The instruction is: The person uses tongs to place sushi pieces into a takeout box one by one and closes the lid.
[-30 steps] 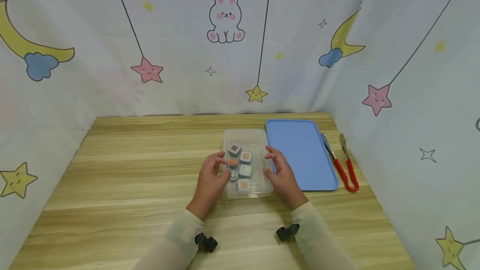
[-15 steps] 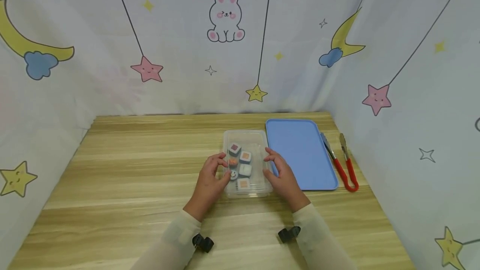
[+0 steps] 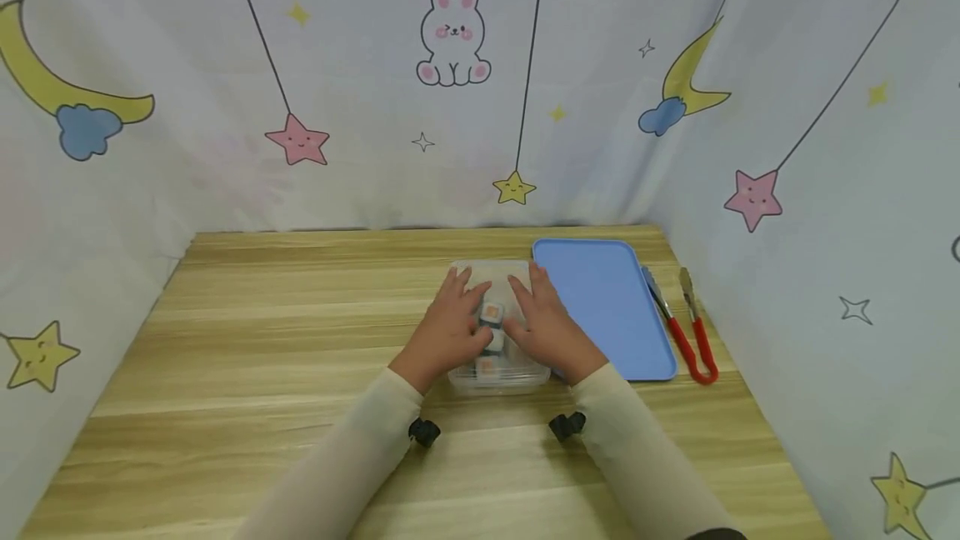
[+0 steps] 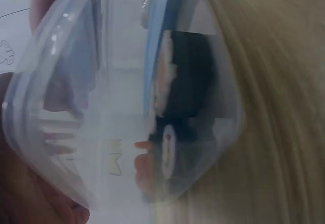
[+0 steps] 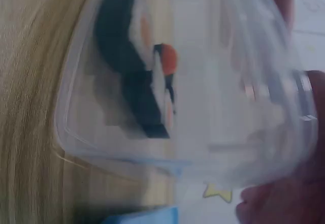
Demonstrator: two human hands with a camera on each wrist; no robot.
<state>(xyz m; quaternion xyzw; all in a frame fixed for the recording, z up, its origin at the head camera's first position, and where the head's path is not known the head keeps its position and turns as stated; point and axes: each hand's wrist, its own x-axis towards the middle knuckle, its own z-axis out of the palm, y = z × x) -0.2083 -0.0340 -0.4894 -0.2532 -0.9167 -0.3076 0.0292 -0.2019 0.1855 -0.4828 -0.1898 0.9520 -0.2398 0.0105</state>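
Note:
A clear plastic container point(image 3: 501, 390) with a see-through lid stands on the wooden table, several toy-like sushi rolls point(image 3: 492, 312) inside it. Over its left half lies my left hand point(image 3: 442, 333), fingers spread and pointing forward, hiding some of the pieces. My right hand point(image 3: 553, 332) covers the right half in the same way, its thumb reaching towards the middle. Seen from the left wrist, a dark-wrapped roll point(image 4: 192, 74) lies on its side behind the clear wall, with the palm at the lid's edge. The right wrist view shows another dark roll point(image 5: 119, 33) through the wall.
A blue tray point(image 3: 596, 307) lies flat to the right of the container. Beside it rest metal tongs with red handles point(image 3: 682, 346). A white curtain point(image 3: 360, 90) printed with cartoons hangs behind the table and along both sides.
Both hands have moved from the container's sides up and inwards onto its top, and their fingers have straightened. The container, tray and tongs stay where they were.

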